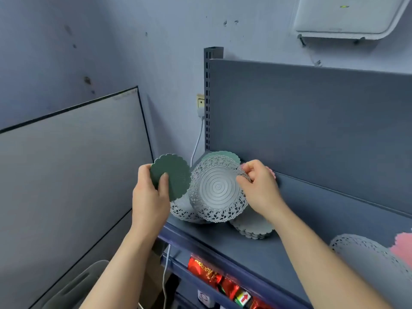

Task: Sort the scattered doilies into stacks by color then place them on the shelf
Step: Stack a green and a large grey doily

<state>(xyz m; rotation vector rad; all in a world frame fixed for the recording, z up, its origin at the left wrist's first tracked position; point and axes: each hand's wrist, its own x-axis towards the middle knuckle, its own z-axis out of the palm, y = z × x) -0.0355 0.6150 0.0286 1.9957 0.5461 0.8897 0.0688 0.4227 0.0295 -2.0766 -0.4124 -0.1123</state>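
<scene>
A blue-grey wall (pixel 89 41) backs the dark blue shelf (pixel 256 248), whose deck fills my view from 3 to 6 o'clock. Near the middle, my right hand (pixel 260 188) pinches the 3 o'clock rim of a white lace doily (pixel 217 188) between thumb and curled fingers. At its 9 o'clock, my left hand (pixel 149 197) grips a dark green doily (pixel 176 175), thumb across its face. A pale green stack (pixel 252 228) lies on the shelf at the lace doily's 5 o'clock. A second lace doily (pixel 361 259) and a pink doily (pixel 403 246) sit at far 4 o'clock.

A shop, judging by the slotted metal display shelving (pixel 312 121) with red foil snack packets (pixel 208 273) stocked underneath.
</scene>
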